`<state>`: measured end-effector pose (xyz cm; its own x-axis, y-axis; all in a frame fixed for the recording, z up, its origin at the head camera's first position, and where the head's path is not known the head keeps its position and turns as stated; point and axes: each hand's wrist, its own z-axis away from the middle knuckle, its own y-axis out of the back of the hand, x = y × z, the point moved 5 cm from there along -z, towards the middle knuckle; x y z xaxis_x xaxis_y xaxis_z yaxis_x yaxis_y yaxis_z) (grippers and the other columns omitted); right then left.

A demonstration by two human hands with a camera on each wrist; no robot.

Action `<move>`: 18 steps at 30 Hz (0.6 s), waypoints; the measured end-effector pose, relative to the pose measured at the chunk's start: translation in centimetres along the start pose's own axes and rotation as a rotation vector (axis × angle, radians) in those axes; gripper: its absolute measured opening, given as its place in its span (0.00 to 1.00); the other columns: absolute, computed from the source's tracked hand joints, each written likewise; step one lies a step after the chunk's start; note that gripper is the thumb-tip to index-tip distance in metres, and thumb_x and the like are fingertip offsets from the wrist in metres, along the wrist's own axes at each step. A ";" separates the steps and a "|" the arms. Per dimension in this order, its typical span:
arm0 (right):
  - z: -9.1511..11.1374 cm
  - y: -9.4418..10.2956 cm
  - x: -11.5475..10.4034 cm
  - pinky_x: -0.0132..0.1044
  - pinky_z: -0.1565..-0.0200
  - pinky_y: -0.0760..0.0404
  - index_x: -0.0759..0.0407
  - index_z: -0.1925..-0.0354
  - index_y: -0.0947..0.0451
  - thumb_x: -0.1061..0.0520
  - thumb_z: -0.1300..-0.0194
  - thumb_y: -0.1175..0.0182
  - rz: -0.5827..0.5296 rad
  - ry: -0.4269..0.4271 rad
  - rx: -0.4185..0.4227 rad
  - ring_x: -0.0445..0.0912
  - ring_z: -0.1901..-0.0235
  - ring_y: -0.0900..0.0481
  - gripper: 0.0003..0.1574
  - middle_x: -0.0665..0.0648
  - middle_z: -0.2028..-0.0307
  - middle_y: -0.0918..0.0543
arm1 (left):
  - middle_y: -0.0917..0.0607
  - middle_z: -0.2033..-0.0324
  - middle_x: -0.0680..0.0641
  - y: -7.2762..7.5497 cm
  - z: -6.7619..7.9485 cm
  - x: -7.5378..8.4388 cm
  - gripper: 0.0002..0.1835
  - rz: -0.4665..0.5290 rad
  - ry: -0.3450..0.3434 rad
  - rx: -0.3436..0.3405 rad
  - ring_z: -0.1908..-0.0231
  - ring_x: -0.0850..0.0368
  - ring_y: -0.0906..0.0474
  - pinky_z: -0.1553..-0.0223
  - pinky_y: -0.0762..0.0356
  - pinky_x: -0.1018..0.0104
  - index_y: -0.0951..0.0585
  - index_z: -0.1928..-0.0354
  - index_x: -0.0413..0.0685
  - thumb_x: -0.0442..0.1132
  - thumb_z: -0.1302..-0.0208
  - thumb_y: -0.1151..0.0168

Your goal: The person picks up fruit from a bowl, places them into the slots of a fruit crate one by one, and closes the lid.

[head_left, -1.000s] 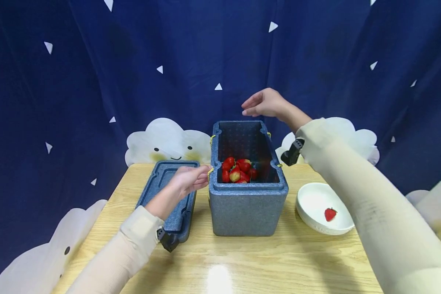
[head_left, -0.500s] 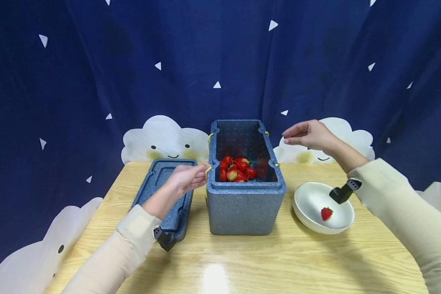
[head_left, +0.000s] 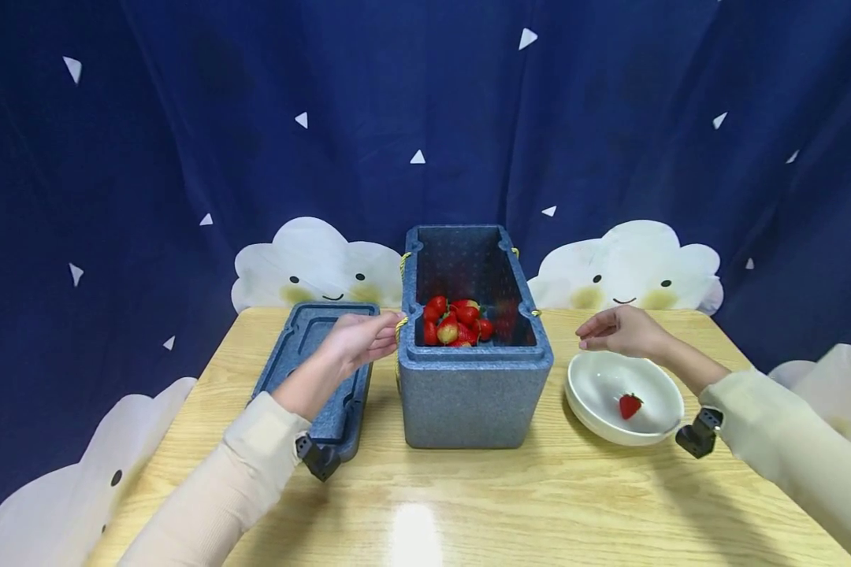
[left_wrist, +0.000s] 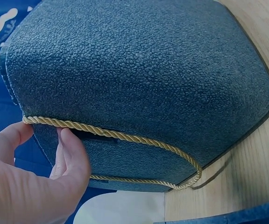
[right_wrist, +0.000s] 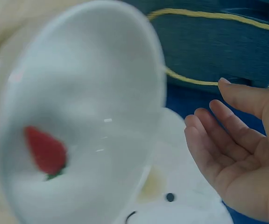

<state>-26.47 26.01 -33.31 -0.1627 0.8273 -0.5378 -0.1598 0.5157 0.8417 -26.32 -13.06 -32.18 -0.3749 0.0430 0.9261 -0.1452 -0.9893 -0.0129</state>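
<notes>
My left hand (head_left: 362, 342) is at the left side of a dark blue foam box (head_left: 477, 405), its fingertips touching near the rim where a yellow rope (left_wrist: 139, 139) hangs. In the left wrist view the fingers rest right along this rope. Inside the open box lie several red strawberries (head_left: 447, 330). My right hand (head_left: 627, 332) hovers above the back rim of a white bowl (head_left: 587, 413), holding nothing, fingers loosely bent. One strawberry (head_left: 629, 405) lies in that bowl; the right wrist view shows it too, with the hand to the bowl's right.
The box's blue lid (head_left: 351, 394) lies flat on the wooden table (head_left: 468, 504), left of the box and partly behind my left forearm. Behind the table hangs a dark blue curtain (head_left: 326, 173) with white triangles and cloud shapes.
My right hand has moved from above the box's far end rightward and down to the bowl, empty throughout. The left hand has stayed at the box's side.
</notes>
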 end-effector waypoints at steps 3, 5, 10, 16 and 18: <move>0.4 -1.3 1.1 0.27 0.66 0.21 0.65 0.59 0.17 0.53 0.43 0.31 0.008 -0.005 -0.049 0.37 0.68 0.17 0.18 0.58 0.66 0.12 | 0.18 0.64 0.51 -0.1 0.0 0.0 0.25 -0.004 0.004 0.002 0.71 0.68 0.18 0.44 0.20 0.65 0.28 0.40 0.36 0.42 0.36 0.39; 0.6 -2.1 1.7 0.27 0.66 0.21 0.66 0.61 0.17 0.54 0.44 0.31 0.025 -0.003 -0.081 0.37 0.70 0.19 0.16 0.56 0.69 0.12 | 0.18 0.61 0.49 -0.1 0.1 0.1 0.26 -0.002 0.005 -0.001 0.70 0.68 0.18 0.42 0.21 0.64 0.28 0.40 0.36 0.42 0.36 0.40; 1.3 -3.2 2.5 0.28 0.68 0.23 0.65 0.66 0.17 0.56 0.47 0.30 0.128 0.050 -0.131 0.37 0.72 0.21 0.13 0.52 0.73 0.14 | 0.19 0.54 0.46 -0.1 0.1 0.1 0.27 0.000 0.008 -0.005 0.70 0.68 0.18 0.50 0.18 0.70 0.29 0.38 0.36 0.42 0.35 0.40; 2.4 -3.8 4.0 0.27 0.68 0.23 0.67 0.67 0.19 0.60 0.54 0.28 0.159 0.071 -0.198 0.37 0.72 0.22 0.15 0.56 0.72 0.15 | 0.19 0.47 0.43 -0.1 0.0 0.1 0.25 -0.011 0.013 0.001 0.69 0.68 0.18 0.55 0.17 0.72 0.28 0.39 0.37 0.43 0.35 0.40; 2.8 -4.1 4.6 0.26 0.69 0.23 0.68 0.67 0.20 0.64 0.58 0.28 0.138 0.072 -0.230 0.38 0.71 0.22 0.16 0.58 0.72 0.14 | 0.21 0.43 0.41 -0.1 0.0 0.1 0.25 -0.016 0.014 -0.003 0.68 0.68 0.18 0.48 0.18 0.69 0.28 0.38 0.38 0.43 0.34 0.41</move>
<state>-23.80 28.30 -39.11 -0.2656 0.8642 -0.4274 -0.3469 0.3280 0.8787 -26.36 -12.99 -32.10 -0.3856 0.0611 0.9206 -0.1541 -0.9881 0.0011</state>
